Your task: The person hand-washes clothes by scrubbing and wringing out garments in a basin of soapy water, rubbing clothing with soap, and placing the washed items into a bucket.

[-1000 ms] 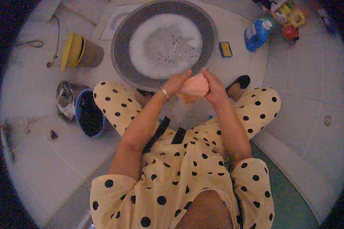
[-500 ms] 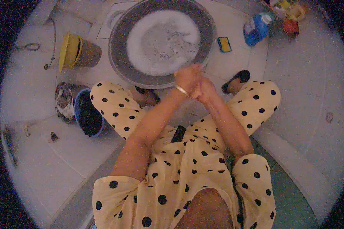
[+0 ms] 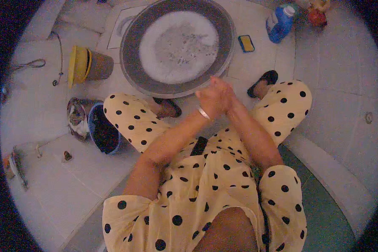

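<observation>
My left hand point(image 3: 211, 98), with a pale bangle at the wrist, is pressed together with my right hand point(image 3: 228, 95) between my knees. Both are closed against each other, the left covering part of the right. Nothing else shows between them, though the palms are hidden. Just beyond the hands stands a large grey basin point(image 3: 132, 77) with whitish, sudsy water point(image 3: 168, 50) inside. Small dark specks dot the foam.
Right of the basin lies a yellow sponge point(image 3: 246, 43) with a blue edge, near a blue bottle point(image 3: 280, 24). A red item point(image 3: 317, 17) stands beyond. Leftward are a yellow-rimmed bucket point(image 3: 90, 66), a blue-rimmed dark bucket point(image 3: 105, 130) and a metallic-looking container point(image 3: 77, 117).
My clasped hands have drawn back slightly from the basin's near rim, toward my body and a little to the right. The whole view has shifted slightly.
</observation>
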A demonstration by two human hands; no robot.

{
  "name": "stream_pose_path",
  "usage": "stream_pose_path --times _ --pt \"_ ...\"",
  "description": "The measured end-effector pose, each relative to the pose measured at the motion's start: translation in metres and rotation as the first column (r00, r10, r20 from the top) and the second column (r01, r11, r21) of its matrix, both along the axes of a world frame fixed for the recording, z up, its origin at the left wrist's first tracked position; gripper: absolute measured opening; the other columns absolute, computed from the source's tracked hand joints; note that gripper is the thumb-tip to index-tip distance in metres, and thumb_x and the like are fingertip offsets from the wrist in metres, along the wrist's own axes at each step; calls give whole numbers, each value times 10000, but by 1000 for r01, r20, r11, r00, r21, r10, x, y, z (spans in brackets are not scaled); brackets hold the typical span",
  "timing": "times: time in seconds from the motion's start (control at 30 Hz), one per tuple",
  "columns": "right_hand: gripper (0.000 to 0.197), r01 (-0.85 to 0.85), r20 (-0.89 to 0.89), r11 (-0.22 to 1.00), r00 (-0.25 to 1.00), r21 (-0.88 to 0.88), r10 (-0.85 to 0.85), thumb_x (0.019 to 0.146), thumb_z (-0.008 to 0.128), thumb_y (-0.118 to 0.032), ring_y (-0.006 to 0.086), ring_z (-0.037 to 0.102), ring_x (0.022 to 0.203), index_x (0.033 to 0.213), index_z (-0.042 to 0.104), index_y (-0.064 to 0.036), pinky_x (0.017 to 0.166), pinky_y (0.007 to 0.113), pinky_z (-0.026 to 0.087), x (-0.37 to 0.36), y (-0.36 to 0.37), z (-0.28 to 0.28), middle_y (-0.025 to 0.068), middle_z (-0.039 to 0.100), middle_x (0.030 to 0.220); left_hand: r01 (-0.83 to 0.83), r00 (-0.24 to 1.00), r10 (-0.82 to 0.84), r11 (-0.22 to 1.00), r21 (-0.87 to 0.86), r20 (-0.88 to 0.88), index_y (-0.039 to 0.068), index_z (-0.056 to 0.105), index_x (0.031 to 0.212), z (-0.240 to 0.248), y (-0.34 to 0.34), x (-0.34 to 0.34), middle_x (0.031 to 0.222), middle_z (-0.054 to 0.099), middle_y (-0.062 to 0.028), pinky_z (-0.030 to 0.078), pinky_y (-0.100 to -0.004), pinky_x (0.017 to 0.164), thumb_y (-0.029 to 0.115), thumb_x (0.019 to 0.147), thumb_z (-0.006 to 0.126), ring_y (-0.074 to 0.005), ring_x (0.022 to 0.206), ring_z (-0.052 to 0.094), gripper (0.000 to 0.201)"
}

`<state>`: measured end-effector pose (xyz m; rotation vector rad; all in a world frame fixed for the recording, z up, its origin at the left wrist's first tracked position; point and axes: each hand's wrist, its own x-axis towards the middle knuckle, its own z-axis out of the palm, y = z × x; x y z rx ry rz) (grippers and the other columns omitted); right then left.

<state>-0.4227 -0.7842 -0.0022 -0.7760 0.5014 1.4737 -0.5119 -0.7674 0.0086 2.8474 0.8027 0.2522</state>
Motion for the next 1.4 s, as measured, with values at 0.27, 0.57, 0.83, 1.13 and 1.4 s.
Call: stream_pose_path --times 0.27,0.57,0.83,1.13,1.4 --pt "294 -109 -25 965 993 240 118 937 542 -386 204 636 812 1022 601 -111 725 342 545 5 -17 38 40 643 923 -135 970 141 990 -45 199 39 661 907 -19 99 -3 911 654 -207 491 -462 648 341 946 466 -416 729 608 362" --pt "108 1 343 878 920 479 -188 928 575 -187 108 577 760 863 587 -102 669 259 466 -6 -25 36 -13 598 830 -129 806 566 -116 -985 -173 89 636 1052 0 83 -35 973 672 -51 520 -376 762 445 936 509 -195 841 636 396" --pt "251 -73 314 847 943 527 -114 907 589 -258 170 614 878 1033 618 -43 703 321 523 2 -16 36 63 643 982 -80 846 523 312 -947 101 34 650 1061 58 85 -27 1027 667 -76 527 -342 781 191 931 534 -193 903 636 235" --pt "271 190 -184 918 974 348 -132 915 590 -321 198 627 923 1034 625 -80 781 372 523 2 8 -29 54 665 997 13 892 243 828 -560 381 25 634 761 72 34 8 744 648 -193 477 -381 592 297 902 592 -306 641 624 309" --pt "450 221 -15 924 974 311 -228 931 499 -451 238 591 818 1164 568 -73 803 449 507 -45 15 -10 77 632 974 -33 979 59 990 -137 195 83 646 792 27 75 3 727 630 -182 469 -452 546 281 888 556 -371 579 596 237"
